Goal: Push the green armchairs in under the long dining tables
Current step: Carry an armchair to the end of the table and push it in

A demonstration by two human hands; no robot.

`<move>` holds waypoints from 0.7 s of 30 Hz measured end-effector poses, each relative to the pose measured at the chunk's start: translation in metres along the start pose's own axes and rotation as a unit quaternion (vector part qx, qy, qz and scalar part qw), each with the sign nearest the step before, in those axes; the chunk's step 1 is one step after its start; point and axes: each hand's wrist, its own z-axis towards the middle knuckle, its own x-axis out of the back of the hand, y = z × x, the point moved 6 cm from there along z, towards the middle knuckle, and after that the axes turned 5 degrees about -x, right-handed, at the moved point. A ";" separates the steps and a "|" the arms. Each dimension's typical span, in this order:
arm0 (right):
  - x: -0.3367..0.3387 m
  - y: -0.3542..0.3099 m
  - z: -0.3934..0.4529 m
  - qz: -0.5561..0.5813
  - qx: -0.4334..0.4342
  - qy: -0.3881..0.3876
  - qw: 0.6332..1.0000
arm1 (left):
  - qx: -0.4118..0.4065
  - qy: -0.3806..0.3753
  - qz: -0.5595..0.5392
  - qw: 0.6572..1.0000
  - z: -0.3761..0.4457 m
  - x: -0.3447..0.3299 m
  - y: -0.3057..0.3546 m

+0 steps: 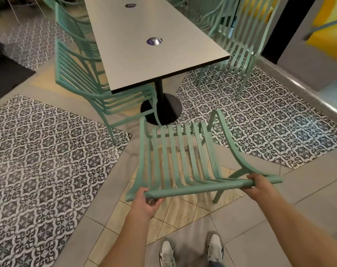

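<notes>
A green slatted armchair (183, 155) stands in front of me, facing the near end of a long grey dining table (144, 54). Its seat is out on the floor, short of the table's edge. My left hand (146, 201) grips the left part of the chair's top rail. My right hand (260, 185) grips the right part of the same rail. Another green armchair (83, 79) sits tucked against the table's left side, and a third green armchair (239, 37) stands at its right side.
The table stands on a black post with a round black base (169, 110) close to the held chair's front. More green chairs line the table farther back. A grey wall and raised curb (302, 81) run along the right. My shoes (190, 249) are on the tiled floor.
</notes>
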 end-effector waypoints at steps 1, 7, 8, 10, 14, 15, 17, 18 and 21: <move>-0.006 -0.005 0.002 -0.008 -0.001 -0.008 1.000 | -0.004 0.007 -0.009 1.000 0.001 0.000 -0.002; -0.042 -0.032 0.018 -0.032 -0.001 -0.024 0.999 | -0.023 0.044 -0.047 0.998 0.001 -0.012 -0.010; -0.047 -0.037 0.023 -0.033 -0.002 -0.027 0.999 | -0.020 0.043 -0.047 0.998 0.001 -0.017 -0.012; -0.056 -0.048 0.028 -0.043 0.011 -0.038 0.998 | -0.019 0.049 -0.040 0.998 -0.001 -0.027 -0.014; -0.044 -0.084 0.003 -0.210 0.165 0.062 0.962 | -0.151 0.161 0.186 0.958 -0.007 -0.010 -0.005; -0.039 -0.102 -0.005 -0.301 0.276 0.095 0.908 | -0.253 0.214 0.323 0.887 -0.011 -0.001 0.006; -0.046 -0.119 -0.023 -0.463 0.500 0.064 0.729 | -0.445 0.218 0.562 0.662 -0.024 -0.008 0.020; -0.055 -0.115 -0.028 -0.550 0.550 0.014 0.628 | -0.484 0.175 0.644 0.566 -0.030 -0.019 0.018; -0.077 -0.072 -0.021 -0.766 0.521 -0.139 0.349 | -0.438 -0.010 0.812 0.386 -0.017 -0.053 -0.007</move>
